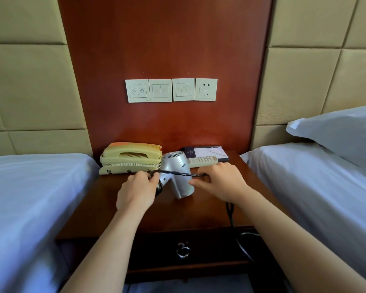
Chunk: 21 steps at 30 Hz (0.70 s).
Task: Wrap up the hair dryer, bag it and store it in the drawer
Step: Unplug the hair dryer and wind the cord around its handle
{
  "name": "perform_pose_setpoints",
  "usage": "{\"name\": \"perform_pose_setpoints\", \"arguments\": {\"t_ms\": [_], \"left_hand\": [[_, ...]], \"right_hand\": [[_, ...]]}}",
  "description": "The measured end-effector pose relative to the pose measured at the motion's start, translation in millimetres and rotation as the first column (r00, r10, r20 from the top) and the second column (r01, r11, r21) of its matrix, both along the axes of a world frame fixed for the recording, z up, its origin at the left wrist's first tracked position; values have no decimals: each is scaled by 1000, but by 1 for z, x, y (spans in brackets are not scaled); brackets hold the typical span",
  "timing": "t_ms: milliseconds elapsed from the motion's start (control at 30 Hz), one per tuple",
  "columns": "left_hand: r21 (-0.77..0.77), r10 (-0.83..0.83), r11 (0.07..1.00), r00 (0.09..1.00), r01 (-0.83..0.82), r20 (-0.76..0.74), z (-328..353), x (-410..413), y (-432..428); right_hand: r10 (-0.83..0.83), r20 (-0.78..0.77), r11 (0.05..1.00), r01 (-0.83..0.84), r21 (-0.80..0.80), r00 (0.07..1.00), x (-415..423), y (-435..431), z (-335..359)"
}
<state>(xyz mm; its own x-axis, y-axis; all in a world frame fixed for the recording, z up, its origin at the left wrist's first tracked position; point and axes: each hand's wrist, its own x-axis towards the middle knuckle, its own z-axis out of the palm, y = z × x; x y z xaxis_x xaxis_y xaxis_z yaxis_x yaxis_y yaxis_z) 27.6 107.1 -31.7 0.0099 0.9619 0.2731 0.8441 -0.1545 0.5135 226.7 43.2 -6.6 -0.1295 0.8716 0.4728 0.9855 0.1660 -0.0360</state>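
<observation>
A silver hair dryer (179, 172) lies on the dark wooden nightstand (178, 212), its nozzle towards me and its rear grille towards the wall. Its black twisted cord (178, 173) is stretched across the dryer body between my two hands. My left hand (137, 190) pinches the cord at the handle end, on the dryer's left. My right hand (219, 181) holds the cord on the dryer's right. The slack of the cord runs under my right wrist and hangs over the nightstand's front edge. The drawer (199, 248) below is shut, with a metal ring pull (183, 251). No bag is in view.
A cream telephone (131, 160) stands at the back left of the nightstand. A remote control (203, 160) lies on a dark folder with a notepad (207, 153) at the back right. White-sheeted beds flank the nightstand. Wall switches and a socket (206, 89) sit above.
</observation>
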Motion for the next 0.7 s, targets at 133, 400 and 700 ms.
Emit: {"name": "perform_pose_setpoints", "arguments": {"t_ms": [133,400,700], "left_hand": [[4,0,1000,1000,0,17,5,-10,0],[-6,-18,1000,999,19,36,18,-14,-2],[-104,-108,985,962,138,250,32,-15,-5]], "right_hand": [[7,135,966,-42,254,991,23,1,-17],[-166,202,950,102,294,965,50,3,-14],[-14,173,854,-78,515,985,44,38,82]]}}
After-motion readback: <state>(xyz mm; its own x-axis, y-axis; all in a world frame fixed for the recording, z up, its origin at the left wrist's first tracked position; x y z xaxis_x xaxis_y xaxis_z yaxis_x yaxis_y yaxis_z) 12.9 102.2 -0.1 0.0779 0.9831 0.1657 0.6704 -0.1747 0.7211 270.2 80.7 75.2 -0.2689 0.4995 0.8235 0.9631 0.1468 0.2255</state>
